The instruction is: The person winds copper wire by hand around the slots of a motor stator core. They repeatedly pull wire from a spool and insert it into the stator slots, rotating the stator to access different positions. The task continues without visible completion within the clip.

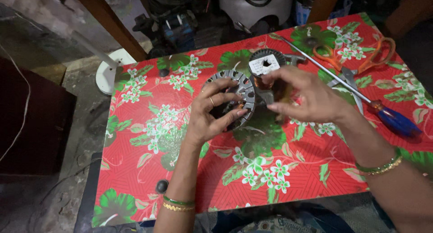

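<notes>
Floral table: stator between left hand, right hand.

Single head-worn cam, looking steeply down and forward at the worktop, close range, roughly arm's reach. Frame is rolled a bit: the worktop's edges run diagonally, with floor showing at left and clutter past the far edge at top. Both forearms enter from the bottom edge; no second view, so no overlap.

table: red floral cloth | floor: bare grey concrete | dark cabinet left | dim light
</notes>
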